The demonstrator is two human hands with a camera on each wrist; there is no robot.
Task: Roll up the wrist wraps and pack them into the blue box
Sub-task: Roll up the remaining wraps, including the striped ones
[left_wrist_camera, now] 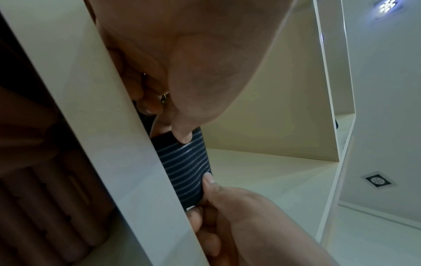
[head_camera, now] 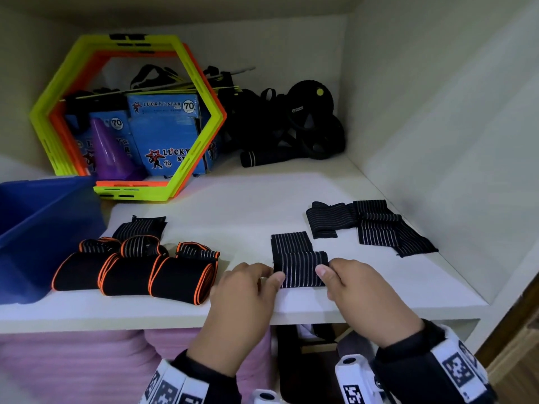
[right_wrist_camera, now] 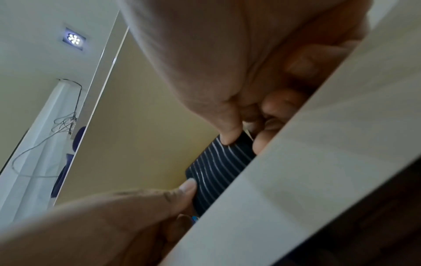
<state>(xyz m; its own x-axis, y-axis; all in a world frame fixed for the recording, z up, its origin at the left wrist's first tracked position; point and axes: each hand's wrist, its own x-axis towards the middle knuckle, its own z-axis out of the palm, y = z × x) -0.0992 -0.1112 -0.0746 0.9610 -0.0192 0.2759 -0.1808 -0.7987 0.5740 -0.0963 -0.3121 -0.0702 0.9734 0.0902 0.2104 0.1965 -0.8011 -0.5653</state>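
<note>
A black wrist wrap with thin white stripes (head_camera: 300, 266) lies partly rolled near the shelf's front edge. My left hand (head_camera: 271, 277) pinches its left end and my right hand (head_camera: 325, 274) pinches its right end. The left wrist view shows my left hand (left_wrist_camera: 170, 133) with its thumb on the wrap (left_wrist_camera: 184, 169). In the right wrist view my right hand (right_wrist_camera: 244, 140) grips the wrap (right_wrist_camera: 218, 171) the same way. The blue box (head_camera: 35, 228) stands at the shelf's left. Three rolled orange-edged wraps (head_camera: 131, 272) lie beside it. More flat striped wraps (head_camera: 373, 225) lie at the right.
A yellow and orange hexagon frame (head_camera: 128, 118) leans at the back left over blue cartons and a purple cone. Black straps and rollers (head_camera: 291, 126) fill the back right. The white shelf (head_camera: 233, 205) has walls at the right and back. Pink mats lie below.
</note>
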